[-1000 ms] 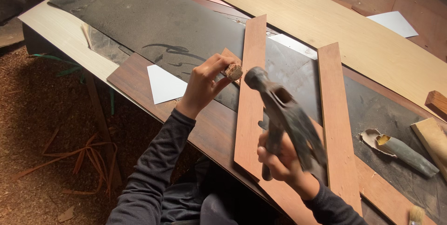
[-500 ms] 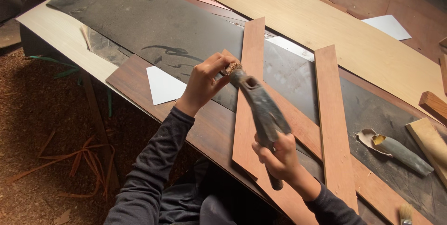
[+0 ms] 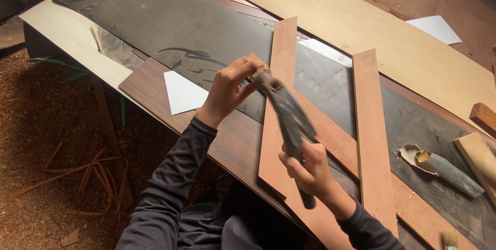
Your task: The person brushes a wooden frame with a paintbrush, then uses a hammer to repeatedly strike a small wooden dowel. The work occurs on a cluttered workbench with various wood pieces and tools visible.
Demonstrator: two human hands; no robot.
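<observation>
Two hands busy: my right hand (image 3: 306, 170) clenches the hammer (image 3: 287, 115) (blurred), its head beside left hand (image 3: 230, 87) fingers pinching at the wood strip (image 3: 276, 126).

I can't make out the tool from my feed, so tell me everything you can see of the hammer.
The hammer is grey and dull, worn-looking, and blurred by motion, so fine detail is lost. Its shaft slants from lower right to upper left above the reddish wooden strips. The right hand grips the lower shaft, and the dark butt end sticks out below the fist. The head is down by the left hand's fingertips, near the strips' crossing; contact cannot be confirmed.
</observation>
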